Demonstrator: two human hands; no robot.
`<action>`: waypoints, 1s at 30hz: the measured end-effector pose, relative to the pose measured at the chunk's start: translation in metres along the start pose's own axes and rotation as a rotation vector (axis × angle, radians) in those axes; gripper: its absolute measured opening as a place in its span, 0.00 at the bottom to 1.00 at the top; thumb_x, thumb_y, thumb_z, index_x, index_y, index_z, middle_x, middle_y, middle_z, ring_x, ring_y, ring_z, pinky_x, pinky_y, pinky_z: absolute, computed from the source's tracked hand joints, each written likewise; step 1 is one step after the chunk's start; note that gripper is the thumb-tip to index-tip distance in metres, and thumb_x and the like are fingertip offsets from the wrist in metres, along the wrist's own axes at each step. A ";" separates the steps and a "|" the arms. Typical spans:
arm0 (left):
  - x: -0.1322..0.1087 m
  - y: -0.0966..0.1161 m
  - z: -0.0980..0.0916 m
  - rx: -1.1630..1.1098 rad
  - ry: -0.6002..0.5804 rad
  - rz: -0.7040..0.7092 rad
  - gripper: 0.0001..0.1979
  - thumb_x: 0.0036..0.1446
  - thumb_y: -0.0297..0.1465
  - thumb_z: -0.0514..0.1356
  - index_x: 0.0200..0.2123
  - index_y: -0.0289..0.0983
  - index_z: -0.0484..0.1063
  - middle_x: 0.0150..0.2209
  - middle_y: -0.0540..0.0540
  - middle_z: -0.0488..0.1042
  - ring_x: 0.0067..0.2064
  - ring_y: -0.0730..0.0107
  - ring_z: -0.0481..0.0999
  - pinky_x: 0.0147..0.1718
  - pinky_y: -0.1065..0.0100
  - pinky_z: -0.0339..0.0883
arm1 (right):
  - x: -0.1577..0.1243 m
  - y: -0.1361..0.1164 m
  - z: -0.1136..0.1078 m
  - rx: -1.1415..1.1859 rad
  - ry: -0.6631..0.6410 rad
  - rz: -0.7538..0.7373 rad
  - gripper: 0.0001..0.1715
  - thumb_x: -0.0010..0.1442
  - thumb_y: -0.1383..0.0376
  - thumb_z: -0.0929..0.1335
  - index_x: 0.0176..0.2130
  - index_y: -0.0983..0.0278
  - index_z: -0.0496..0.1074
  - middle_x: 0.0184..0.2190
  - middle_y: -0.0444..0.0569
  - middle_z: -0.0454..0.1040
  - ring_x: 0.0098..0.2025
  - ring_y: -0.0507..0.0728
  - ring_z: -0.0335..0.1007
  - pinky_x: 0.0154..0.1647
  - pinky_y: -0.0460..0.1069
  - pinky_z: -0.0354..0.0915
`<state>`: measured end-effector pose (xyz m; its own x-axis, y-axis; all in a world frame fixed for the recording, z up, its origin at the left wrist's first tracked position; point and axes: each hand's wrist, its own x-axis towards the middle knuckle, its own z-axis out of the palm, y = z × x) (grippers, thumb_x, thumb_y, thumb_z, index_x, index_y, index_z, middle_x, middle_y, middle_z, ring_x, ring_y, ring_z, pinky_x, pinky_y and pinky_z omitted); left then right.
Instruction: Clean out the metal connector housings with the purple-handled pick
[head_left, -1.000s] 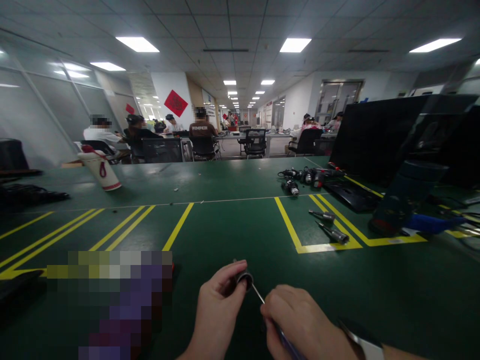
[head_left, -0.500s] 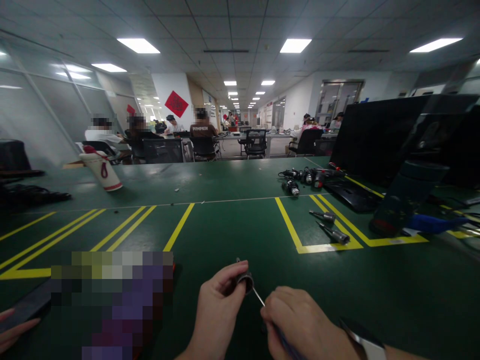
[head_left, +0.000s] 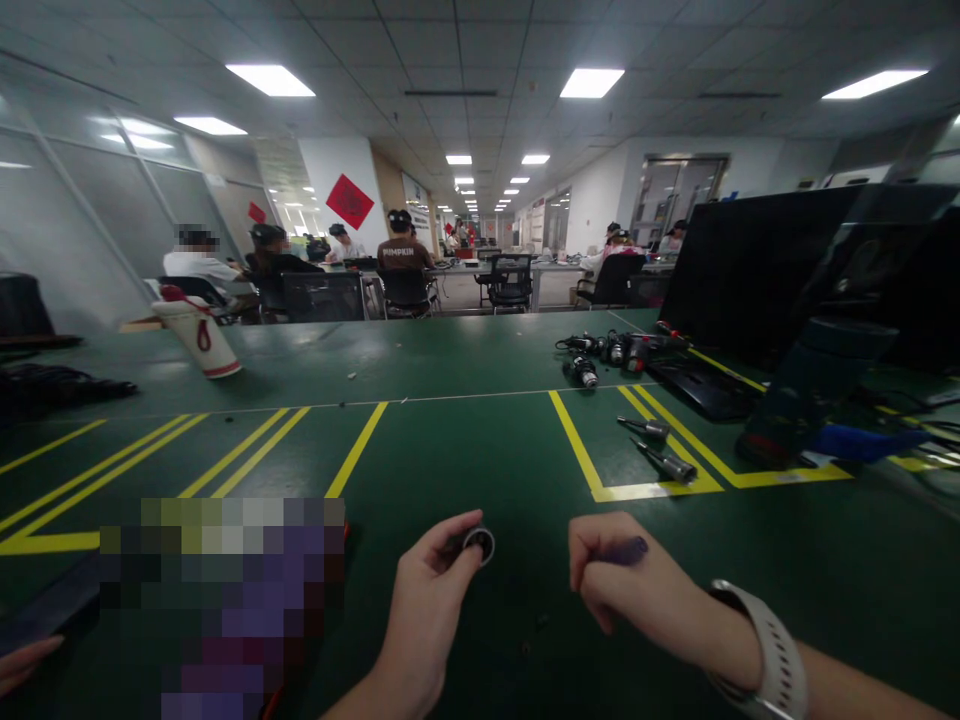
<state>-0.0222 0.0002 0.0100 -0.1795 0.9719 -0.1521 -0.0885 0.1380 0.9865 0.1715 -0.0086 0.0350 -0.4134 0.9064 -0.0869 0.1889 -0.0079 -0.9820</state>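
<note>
My left hand (head_left: 435,595), low in the middle, is closed round a short dark metal cylinder (head_left: 478,545). The cylinder's round open end faces me, and its far part is hidden behind the fingers. To the right, my right hand (head_left: 637,580) is a loose fist round a screwdriver (head_left: 632,550). Only its purple handle end sticks out above the thumb; the shaft is out of sight. A gap of bare table separates the hands. Below that gap lie small dark bits (head_left: 541,622), too small to name.
Two metal parts with thin shafts (head_left: 667,462) lie inside yellow tape (head_left: 660,493) on the green table. Behind them are dark tools with cables (head_left: 585,372). A dark bottle (head_left: 814,395) stands at right, a white cup (head_left: 201,338) far left. Another person's hand (head_left: 30,662) shows lower left.
My right hand has moved up and right, away from the cylinder, and the screwdriver's shaft has come out of it. My left hand has tilted the cylinder's open end more toward me.
</note>
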 end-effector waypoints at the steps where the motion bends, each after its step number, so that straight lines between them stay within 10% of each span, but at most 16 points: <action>1: 0.001 0.000 0.000 -0.005 0.000 -0.007 0.15 0.44 0.25 0.65 0.39 0.33 0.79 0.36 0.42 0.83 0.40 0.60 0.80 0.43 0.63 0.71 | 0.004 0.003 -0.002 0.017 -0.016 0.023 0.05 0.40 0.72 0.60 0.19 0.63 0.63 0.11 0.36 0.59 0.13 0.47 0.56 0.13 0.41 0.50; 30: -0.015 -0.029 0.010 -0.063 -0.284 -0.019 0.11 0.48 0.29 0.65 0.37 0.39 0.80 0.49 0.41 0.75 0.48 0.52 0.75 0.42 0.58 0.75 | 0.016 0.025 0.005 0.077 -0.018 0.032 0.06 0.39 0.72 0.61 0.19 0.64 0.65 0.11 0.36 0.61 0.13 0.47 0.54 0.13 0.41 0.50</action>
<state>-0.0076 -0.0163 -0.0153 0.1034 0.9850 -0.1380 -0.1518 0.1527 0.9765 0.1649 0.0033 0.0081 -0.4242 0.8975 -0.1205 0.1337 -0.0696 -0.9886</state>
